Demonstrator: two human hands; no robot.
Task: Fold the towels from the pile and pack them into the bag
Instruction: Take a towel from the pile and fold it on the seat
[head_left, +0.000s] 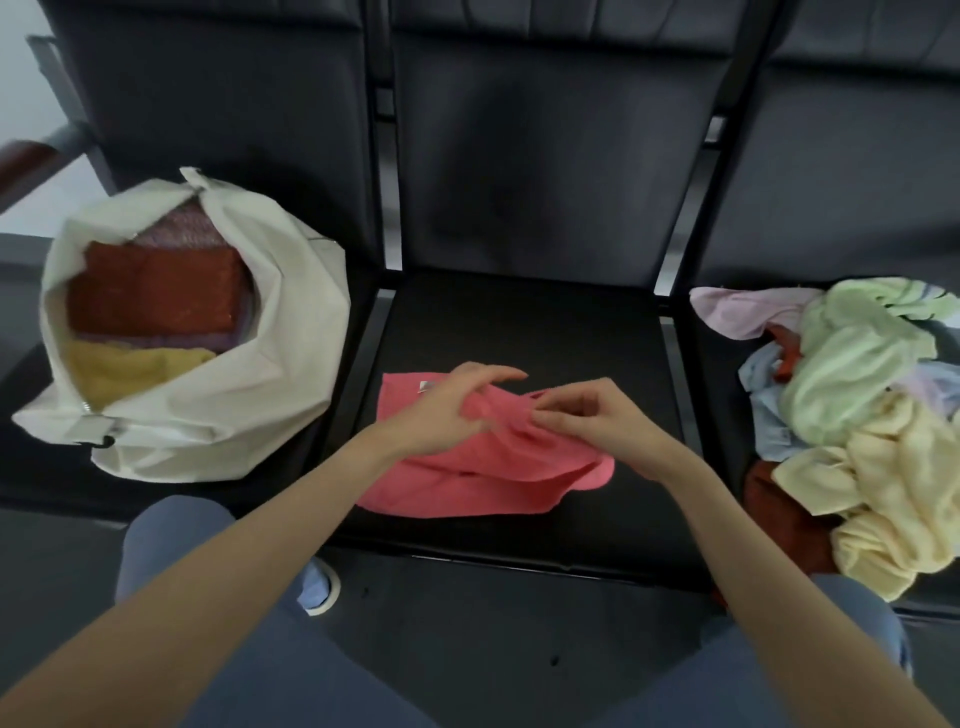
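Several folded towels fill your bag, a pile remains, and your left hand and right hand pinch the pink towel.

The person is wearing blue-grey trousers of smooth cloth, covering both knees. Both forearms are showing bare, with no sleeves reaching them. Below the left hand, a light blue shoe with a white sole is peeking out.
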